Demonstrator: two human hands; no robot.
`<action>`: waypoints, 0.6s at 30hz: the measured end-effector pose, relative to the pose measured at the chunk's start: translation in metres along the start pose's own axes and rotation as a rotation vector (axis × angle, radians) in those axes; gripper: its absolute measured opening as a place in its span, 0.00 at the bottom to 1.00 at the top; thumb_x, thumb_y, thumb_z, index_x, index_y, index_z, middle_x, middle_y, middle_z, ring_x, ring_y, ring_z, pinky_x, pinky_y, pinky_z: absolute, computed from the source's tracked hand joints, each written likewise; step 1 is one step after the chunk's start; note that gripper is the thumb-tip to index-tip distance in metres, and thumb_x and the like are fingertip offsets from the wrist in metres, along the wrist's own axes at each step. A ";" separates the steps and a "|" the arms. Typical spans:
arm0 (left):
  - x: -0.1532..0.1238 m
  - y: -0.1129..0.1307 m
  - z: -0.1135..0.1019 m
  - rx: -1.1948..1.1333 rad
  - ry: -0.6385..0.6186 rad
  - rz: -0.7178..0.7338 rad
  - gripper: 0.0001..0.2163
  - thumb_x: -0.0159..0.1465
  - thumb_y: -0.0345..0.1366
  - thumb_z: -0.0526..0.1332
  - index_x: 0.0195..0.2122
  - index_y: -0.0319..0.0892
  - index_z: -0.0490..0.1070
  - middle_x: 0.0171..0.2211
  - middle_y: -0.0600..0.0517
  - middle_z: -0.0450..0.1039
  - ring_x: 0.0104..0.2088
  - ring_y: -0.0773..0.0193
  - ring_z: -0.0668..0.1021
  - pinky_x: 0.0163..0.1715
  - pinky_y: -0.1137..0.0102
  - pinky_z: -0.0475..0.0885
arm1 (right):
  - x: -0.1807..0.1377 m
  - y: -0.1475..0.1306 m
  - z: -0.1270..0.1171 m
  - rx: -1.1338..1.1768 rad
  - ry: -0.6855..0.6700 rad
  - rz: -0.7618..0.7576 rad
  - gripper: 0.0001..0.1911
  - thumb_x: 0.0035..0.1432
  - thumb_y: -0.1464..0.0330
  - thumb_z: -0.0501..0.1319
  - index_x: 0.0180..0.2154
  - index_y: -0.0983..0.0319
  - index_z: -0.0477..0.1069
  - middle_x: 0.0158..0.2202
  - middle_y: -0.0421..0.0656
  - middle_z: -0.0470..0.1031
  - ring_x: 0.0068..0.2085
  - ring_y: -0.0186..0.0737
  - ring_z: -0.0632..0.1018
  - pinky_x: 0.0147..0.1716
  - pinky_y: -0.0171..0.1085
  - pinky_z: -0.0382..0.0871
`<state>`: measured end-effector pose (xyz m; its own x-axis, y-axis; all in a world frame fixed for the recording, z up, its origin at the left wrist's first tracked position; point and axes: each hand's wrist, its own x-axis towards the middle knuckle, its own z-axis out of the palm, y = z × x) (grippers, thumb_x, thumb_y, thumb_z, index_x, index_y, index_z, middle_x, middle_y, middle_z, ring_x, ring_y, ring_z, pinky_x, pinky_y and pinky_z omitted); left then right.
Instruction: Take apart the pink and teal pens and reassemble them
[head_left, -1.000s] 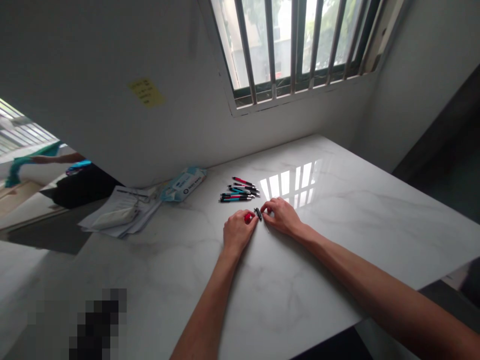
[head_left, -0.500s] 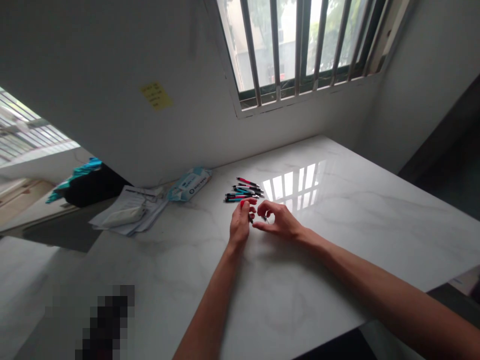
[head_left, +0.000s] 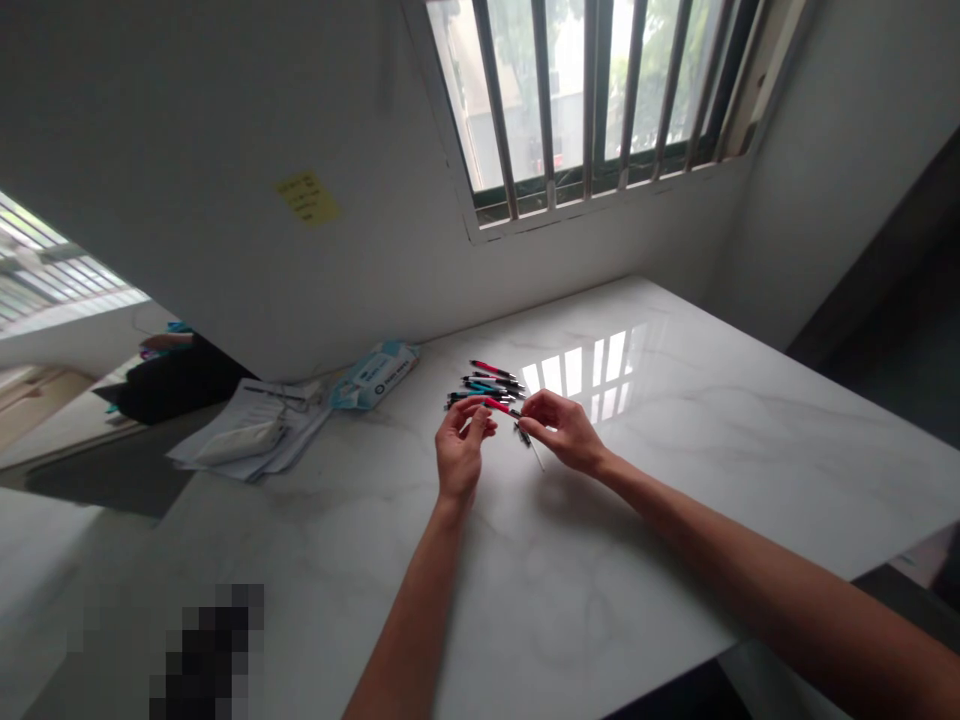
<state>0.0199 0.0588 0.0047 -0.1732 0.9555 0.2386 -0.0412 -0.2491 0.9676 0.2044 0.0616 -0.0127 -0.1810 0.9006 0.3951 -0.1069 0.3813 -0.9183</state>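
My left hand [head_left: 459, 445] is raised a little above the white marble table [head_left: 675, 450], fingers pinched on a red pen barrel [head_left: 496, 406]. My right hand [head_left: 559, 428] is close beside it, fingers pinched on a small dark pen part [head_left: 523, 434] with a thin refill slanting down toward the table. Just behind both hands lies a small pile of pens [head_left: 489, 384] in red, teal and black.
A blue-and-white wipes packet [head_left: 373, 373] lies against the wall, with a stack of papers [head_left: 251, 432] to its left. A yellow sticky note [head_left: 307, 197] hangs on the wall. A barred window [head_left: 592, 90] is above. Another person's arm [head_left: 161, 342] shows far left.
Both hands have lifted off the table. The red barrel and the dark part, held close together before, are now drawn slightly apart, with the refill showing below my right hand.
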 end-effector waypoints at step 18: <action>-0.016 0.001 0.014 -0.118 -0.213 -0.341 0.18 0.51 0.43 0.78 0.38 0.39 0.78 0.32 0.50 0.81 0.32 0.64 0.82 0.41 0.67 0.79 | 0.013 0.014 -0.019 0.225 0.173 0.207 0.22 0.55 0.51 0.72 0.42 0.61 0.82 0.30 0.39 0.74 0.31 0.34 0.71 0.35 0.36 0.70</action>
<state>0.0365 0.0455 0.0027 0.0771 0.9946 -0.0696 -0.1759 0.0823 0.9810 0.2188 0.0830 -0.0209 -0.0546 0.9834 0.1731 -0.3013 0.1490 -0.9418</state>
